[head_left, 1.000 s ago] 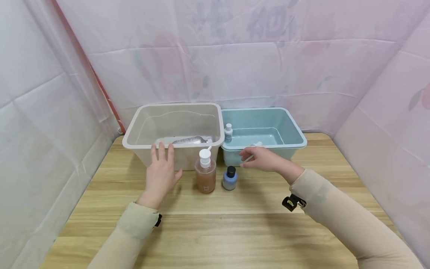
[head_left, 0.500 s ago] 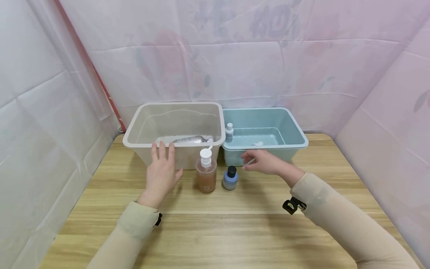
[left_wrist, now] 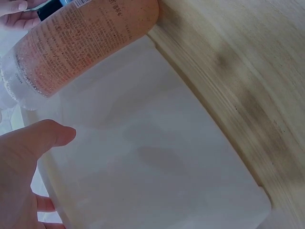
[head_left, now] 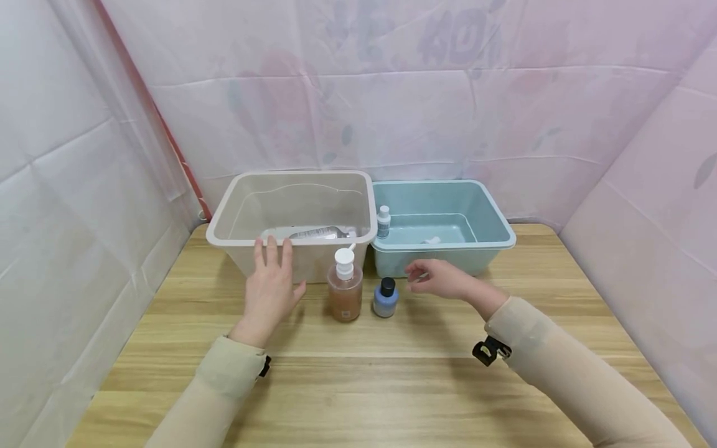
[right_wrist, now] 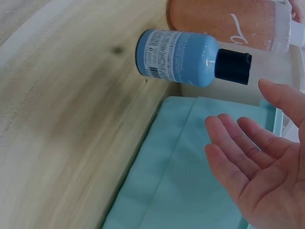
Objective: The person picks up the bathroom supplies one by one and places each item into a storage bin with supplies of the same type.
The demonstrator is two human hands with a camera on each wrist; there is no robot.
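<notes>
Against the beige bin (head_left: 291, 264) rests the flat left hand (head_left: 270, 291); the right hand (head_left: 439, 278) hovers relaxed, holding nothing.

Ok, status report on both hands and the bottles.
Left hand open, flat against beige bin. Right hand open, empty, beside blue bottle. Pump bottle upright between them. Nothing in the way.

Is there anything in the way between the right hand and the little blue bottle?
No. The right hand hangs open just right of the little blue bottle, with only bare table between them.
</notes>
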